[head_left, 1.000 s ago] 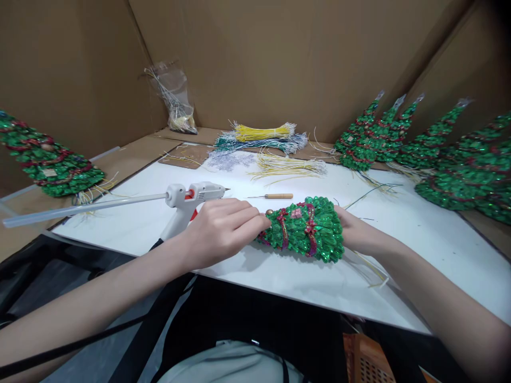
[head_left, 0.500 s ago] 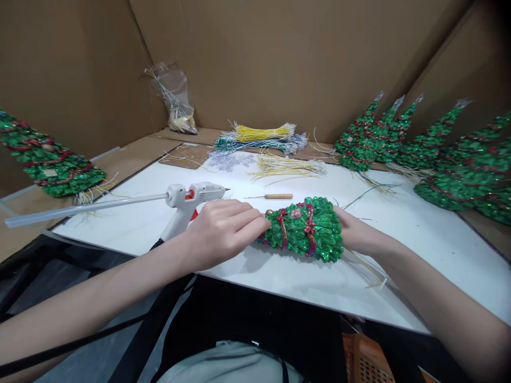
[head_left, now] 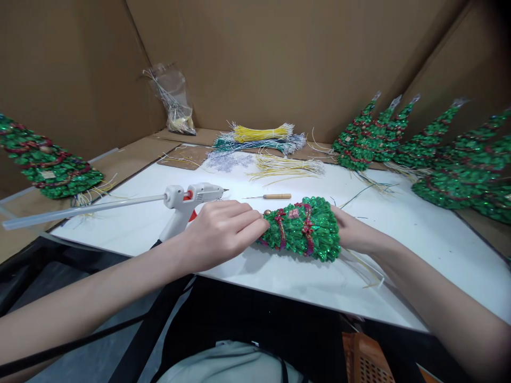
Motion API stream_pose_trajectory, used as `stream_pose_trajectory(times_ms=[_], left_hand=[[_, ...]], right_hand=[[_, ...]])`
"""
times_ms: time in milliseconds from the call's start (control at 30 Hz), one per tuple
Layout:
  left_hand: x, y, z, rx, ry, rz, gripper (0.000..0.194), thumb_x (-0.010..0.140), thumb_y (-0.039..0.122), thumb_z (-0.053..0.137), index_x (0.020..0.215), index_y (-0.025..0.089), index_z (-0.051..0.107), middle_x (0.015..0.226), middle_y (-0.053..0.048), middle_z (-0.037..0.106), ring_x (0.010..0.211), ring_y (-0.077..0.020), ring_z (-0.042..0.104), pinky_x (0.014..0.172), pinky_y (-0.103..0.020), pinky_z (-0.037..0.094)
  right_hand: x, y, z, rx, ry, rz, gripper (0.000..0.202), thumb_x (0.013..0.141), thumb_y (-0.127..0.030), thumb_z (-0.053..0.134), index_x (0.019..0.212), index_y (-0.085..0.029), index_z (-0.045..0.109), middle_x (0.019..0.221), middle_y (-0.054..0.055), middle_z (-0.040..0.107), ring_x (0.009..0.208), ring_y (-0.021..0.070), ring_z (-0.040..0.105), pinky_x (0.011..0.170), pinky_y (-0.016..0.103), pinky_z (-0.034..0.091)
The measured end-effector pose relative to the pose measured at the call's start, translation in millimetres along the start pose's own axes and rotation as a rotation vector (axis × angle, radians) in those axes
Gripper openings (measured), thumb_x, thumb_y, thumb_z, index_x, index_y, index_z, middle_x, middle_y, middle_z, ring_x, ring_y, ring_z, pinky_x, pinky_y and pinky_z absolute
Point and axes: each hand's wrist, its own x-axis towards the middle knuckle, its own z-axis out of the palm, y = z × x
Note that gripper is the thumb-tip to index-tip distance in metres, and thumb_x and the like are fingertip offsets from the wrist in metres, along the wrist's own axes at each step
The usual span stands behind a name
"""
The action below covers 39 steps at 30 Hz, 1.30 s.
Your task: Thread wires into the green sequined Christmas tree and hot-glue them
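Item: one glittery green Christmas tree [head_left: 297, 231], which lay on its side right of centre in the frame, over the counter [head_left: 403, 229]. Already on it: garland [head_left: 309, 246], bows [head_left: 280, 214], pink gift [head_left: 294, 213]. Loose beyond its base: wires [head_left: 373, 279]. What was left, I could not tell. My left hand [head_left: 225, 231] was curled closed around the narrow end; my right hand [head_left: 348, 229] was at the base, fingers hidden, grip unclear. Containers: clear plastic bag [head_left: 175, 88], upper left, with white stems [head_left: 159, 88]; orange basket [head_left: 369, 354], lower right, contents not discernible.

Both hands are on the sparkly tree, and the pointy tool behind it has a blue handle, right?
No: the head view shows the pointy tool has a tan handle, not blue. The left hand and right hand are on the sparkly tree.
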Motion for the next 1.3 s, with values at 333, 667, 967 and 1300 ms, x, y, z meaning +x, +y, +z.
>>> stream_pose_trajectory(times_ms=[333,667,967,1300], left_hand=[[0,2,-0.9,-0.076,-0.012,-0.055,0.015,0.095,0.012,0.050,0.086,0.019,0.061,0.072,-0.001,0.068,0.065,-0.0130,0.064,0.066,-0.025,0.050],[1,4,0.0,0.039,-0.002,-0.007,0.015,0.091,0.006,0.053,0.085,0.016,0.062,0.068,-0.001,0.068,0.062,-0.0135,0.062,0.061,-0.025,0.049],[1,6,-1.4,0.027,-0.013,-0.040,0.017,0.094,0.008,0.048,0.088,0.018,0.062,0.071,-0.001,0.069,0.064,-0.0128,0.065,0.064,-0.025,0.051],[-16,7,11.8,-0.407,0.106,-0.287,0.015,0.088,0.008,0.063,0.100,0.017,0.067,0.091,-0.004,0.074,0.084,-0.0143,0.068,0.076,-0.026,0.054]], right_hand=[[0,1,0,0.001,-0.008,-0.020,0.022,0.074,-0.034,0.073,0.088,-0.017,0.076,0.093,0.005,0.077,0.084,0.0232,0.070,0.069,0.029,0.058],[2,-4,1,0.049,-0.018,-0.008,0.031,0.070,-0.029,0.075,0.098,-0.016,0.075,0.101,0.006,0.077,0.090,0.0243,0.071,0.074,0.030,0.059],[0,-3,2,0.044,0.019,0.012,0.024,0.071,-0.034,0.075,0.089,-0.018,0.077,0.095,0.004,0.077,0.087,0.0233,0.071,0.072,0.030,0.059],[0,-6,-1,0.078,-0.074,-0.068,0.027,0.080,-0.034,0.071,0.106,-0.026,0.076,0.111,0.002,0.075,0.102,0.0235,0.070,0.086,0.032,0.059]])
